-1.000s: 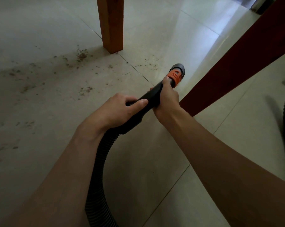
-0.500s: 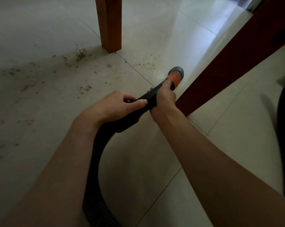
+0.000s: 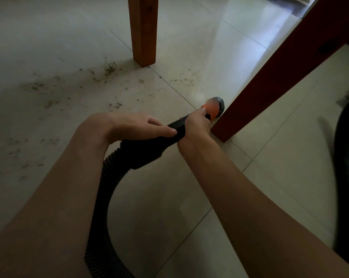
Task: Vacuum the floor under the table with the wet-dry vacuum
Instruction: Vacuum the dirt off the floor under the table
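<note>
I see both hands on the black vacuum hose handle (image 3: 165,137): left hand (image 3: 133,127) wraps it near the ribbed hose (image 3: 107,189), right hand (image 3: 195,125) grips further forward, thumb by the orange collar (image 3: 210,108). Nozzle tip (image 3: 219,107) sits low, just beside the dark red bench leg (image 3: 269,83). Crumbs (image 3: 109,67) are scattered on the tile floor (image 3: 49,37) near the lighter wooden leg (image 3: 143,31).

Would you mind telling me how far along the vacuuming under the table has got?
Done: little that shows; the tile nearest the person looks clean. In hand: the left hand and right hand both grip the hose handle, with the orange nozzle low beside the dark table leg. Left: crumbs still scattered by the lighter leg and across the left tiles.
</note>
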